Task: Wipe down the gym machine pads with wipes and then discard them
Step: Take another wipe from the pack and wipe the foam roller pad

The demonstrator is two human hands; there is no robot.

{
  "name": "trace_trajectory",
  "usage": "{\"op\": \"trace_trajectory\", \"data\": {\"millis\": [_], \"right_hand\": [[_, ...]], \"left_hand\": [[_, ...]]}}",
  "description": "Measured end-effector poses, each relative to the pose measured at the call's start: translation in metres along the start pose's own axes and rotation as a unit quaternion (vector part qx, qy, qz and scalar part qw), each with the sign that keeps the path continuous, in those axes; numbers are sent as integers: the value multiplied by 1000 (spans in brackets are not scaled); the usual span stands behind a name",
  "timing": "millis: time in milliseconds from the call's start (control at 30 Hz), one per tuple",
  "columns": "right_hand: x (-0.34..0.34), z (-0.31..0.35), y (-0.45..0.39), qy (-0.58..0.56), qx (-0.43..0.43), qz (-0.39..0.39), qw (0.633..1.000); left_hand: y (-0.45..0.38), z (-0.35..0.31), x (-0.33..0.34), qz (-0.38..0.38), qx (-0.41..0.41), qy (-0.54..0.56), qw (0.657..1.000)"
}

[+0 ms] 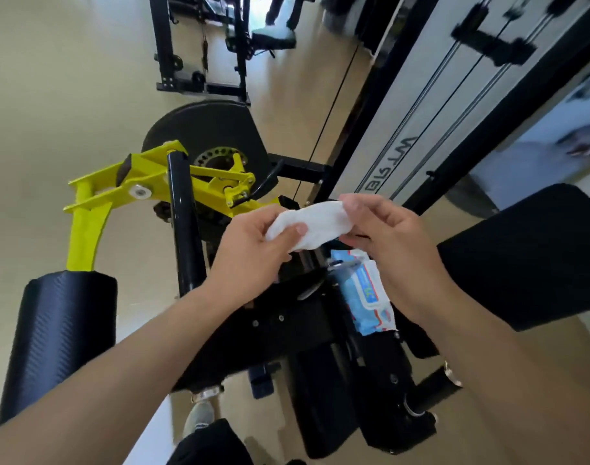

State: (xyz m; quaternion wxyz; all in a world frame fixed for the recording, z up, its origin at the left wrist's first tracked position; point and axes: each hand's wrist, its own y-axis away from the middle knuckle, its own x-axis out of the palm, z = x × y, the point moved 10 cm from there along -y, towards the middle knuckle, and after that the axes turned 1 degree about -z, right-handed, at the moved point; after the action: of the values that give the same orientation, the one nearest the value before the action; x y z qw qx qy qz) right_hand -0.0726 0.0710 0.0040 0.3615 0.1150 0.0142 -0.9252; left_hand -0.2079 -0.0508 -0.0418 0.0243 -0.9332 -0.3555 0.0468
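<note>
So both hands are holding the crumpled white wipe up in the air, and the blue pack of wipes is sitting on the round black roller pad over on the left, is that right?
Not quite. The blue pack of wipes sits on the black machine frame under the right hand, not on the round black roller pad. The head view shows it. Both the right hand and left hand do hold the crumpled white wipe in the air.

Soft white cloth wipe (312, 223), matt textured black roller pad (62, 337), glossy yellow metal arm (85, 226)
</note>
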Motion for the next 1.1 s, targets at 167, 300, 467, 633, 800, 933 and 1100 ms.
{"op": "trace_trajectory", "data": {"millis": [167, 300, 467, 633, 800, 933, 1100], "right_hand": [[34, 6, -30, 142, -37, 35, 988], [41, -11, -42, 182, -31, -35, 982], [51, -51, -54, 218, 82, -10, 972], [65, -53, -84, 299, 64, 45, 951], [58, -46, -141, 414, 30, 69, 907], [81, -62, -175, 506, 14, 190, 841], [137, -144, -169, 700, -75, 415, 576]], "left_hand": [[-47, 42, -8, 15, -86, 39, 995], [-55, 72, 7, 86, -138, 98, 982], [-56, 84, 10, 136, -104, 78, 982], [-56, 110, 13, 175, -117, 79, 974], [-72, 137, 9, 120, -116, 57, 984], [-80, 155, 4, 82, -137, -75, 984], [-79, 166, 10, 96, -116, -297, 943]]}}
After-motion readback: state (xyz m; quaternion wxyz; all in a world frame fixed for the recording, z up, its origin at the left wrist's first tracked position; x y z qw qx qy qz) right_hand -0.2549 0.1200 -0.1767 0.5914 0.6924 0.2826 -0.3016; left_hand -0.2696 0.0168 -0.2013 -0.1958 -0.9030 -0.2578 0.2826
